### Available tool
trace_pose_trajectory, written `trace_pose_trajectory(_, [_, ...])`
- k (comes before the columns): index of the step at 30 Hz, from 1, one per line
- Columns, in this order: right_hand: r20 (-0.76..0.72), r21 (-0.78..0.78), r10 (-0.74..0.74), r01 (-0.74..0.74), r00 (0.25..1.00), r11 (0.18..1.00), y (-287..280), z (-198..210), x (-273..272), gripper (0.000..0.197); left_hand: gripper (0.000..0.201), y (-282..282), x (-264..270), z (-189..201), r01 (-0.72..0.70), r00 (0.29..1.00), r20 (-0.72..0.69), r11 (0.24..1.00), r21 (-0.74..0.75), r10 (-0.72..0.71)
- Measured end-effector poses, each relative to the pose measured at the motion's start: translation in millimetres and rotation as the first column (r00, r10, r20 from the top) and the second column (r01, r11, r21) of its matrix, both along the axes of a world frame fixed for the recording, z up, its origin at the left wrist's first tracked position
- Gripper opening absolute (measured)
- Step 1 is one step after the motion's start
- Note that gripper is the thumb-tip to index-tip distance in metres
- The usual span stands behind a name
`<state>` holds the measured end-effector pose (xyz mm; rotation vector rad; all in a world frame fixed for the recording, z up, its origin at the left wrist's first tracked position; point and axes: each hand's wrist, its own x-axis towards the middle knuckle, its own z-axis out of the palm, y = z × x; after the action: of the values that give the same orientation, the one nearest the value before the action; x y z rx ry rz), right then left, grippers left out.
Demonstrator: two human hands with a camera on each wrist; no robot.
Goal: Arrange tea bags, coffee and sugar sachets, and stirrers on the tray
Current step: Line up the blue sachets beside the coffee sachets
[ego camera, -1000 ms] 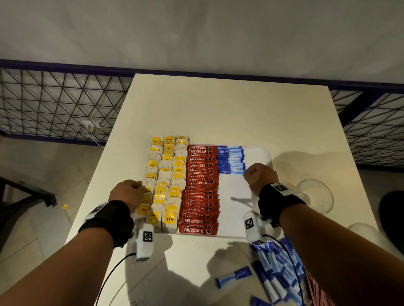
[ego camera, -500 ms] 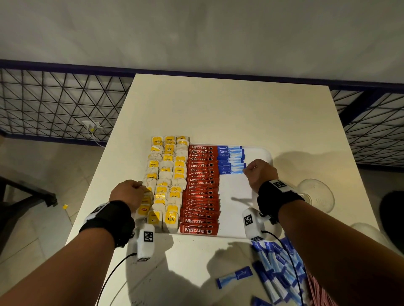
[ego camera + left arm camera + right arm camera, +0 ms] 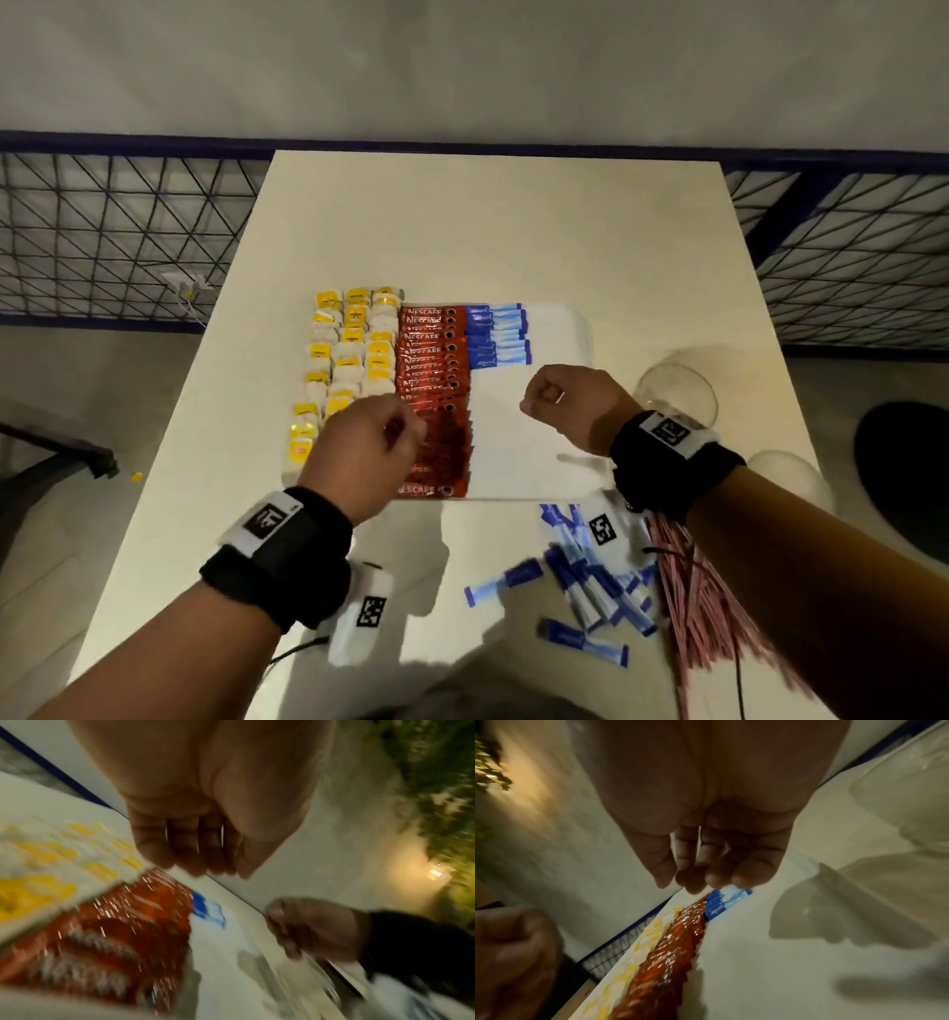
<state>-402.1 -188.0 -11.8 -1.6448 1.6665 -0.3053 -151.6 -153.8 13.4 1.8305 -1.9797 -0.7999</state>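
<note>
The head view shows the full layout. A white tray (image 3: 560, 329) lies at the centre of the table (image 3: 493, 231). On it, from 9 o'clock to 3 o'clock: columns of yellow-tagged tea bags (image 3: 349, 349), a column of red coffee sachets (image 3: 431, 370), and a short stack of blue sugar sachets (image 3: 495, 334) at the tray's 12 o'clock end. The rest of the tray, at 3 o'clock of the coffee column, is bare.

Only the head view shows the unplaced stock: loose blue sachets (image 3: 590, 580) on the table at 6 o'clock of the tray, and a bundle of red-striped stirrers (image 3: 698, 586) at 5 o'clock, partly covered by the right forearm. A clear glass (image 3: 678, 390) stands at 3 o'clock of the tray.

The left hand (image 3: 367, 452) hovers over the near end of the tea and coffee columns, hiding several packets. The left wrist view shows its fingers (image 3: 180, 850) curled into the palm with nothing between them; that view is heavily motion-blurred.

The right hand (image 3: 570, 401) is over the bare part of the tray. From the head view it appears clenched; the right wrist view shows its fingers (image 3: 713, 862) loosely bent, tips hanging down, grasping nothing. The sachets' small print is illegible in the wrist views.
</note>
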Motion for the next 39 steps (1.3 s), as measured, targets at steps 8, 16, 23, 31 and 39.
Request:
trace_pose_trajectory(8, [-0.199,0.105,0.279,-0.263,0.939,0.959,88,10,-51,0.010,0.025,98,-81,-58,0.452,0.809,0.210,0.810,0.375,-0.549])
trace_pose_trajectory(16, [-0.435,0.137,0.340,-0.312,0.834,0.940,122,-18,-81,0.034,0.022,103,-104,-66,-0.025,0.924,0.358,0.912,0.408,-0.135])
trace_pose_trajectory(23, [-0.363,0.195,0.393,-0.344,0.845,0.919,121,-25,-73,0.031,0.053,82,-155,-55,-0.270,0.962,0.176,0.803,0.531,0.207])
trace_pose_trajectory(31, [-0.166,0.203,0.331,-0.296,0.929,0.933,125,-33,-60,0.034,0.047,86,-167,-67,-0.274,0.954,0.255,0.796,0.539,0.156])
trace_pose_trajectory(39, [0.023,0.230,0.160,-0.161,0.987,0.960,127,-29,-52,0.048,0.042,88,-166,-62,-0.293,0.948,0.277,0.778,0.556,0.159])
